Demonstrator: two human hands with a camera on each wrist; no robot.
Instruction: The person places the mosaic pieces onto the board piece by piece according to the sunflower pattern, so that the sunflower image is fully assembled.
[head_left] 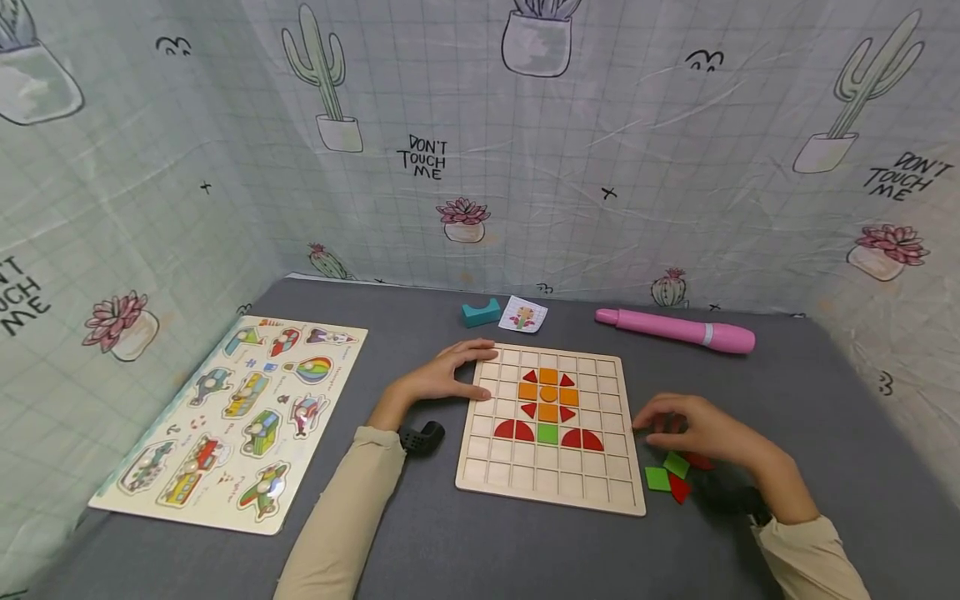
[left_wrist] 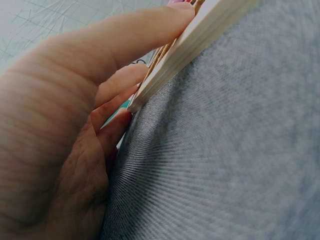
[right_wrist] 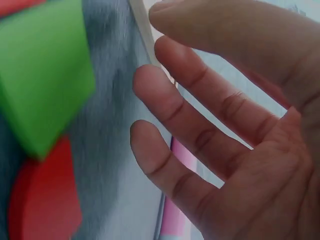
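A wooden grid board (head_left: pixel 551 479) lies on the grey table and carries a flower made of orange, red and green pieces (head_left: pixel 548 400). My left hand (head_left: pixel 480 367) rests at its top-left corner, with the fingers along the far edge and the thumb on the left edge. In the left wrist view the fingers (left_wrist: pixel 150 30) lie straight against the board's edge (left_wrist: pixel 200 35). My right hand (head_left: pixel 648 421) hovers just right of the board over loose green pieces (head_left: pixel 658 478) and a red piece (head_left: pixel 679 490). Its fingers (right_wrist: pixel 170 100) are relaxed and hold nothing beside a green piece (right_wrist: pixel 45 75) and a red piece (right_wrist: pixel 45 195).
A vehicle peg puzzle (head_left: pixel 232 417) lies at the left. Behind the board are a teal block (head_left: pixel 480 312), a small picture card (head_left: pixel 522 314) and a pink pen-shaped toy (head_left: pixel 675 329). Cactus-print cloth walls close in the table on three sides.
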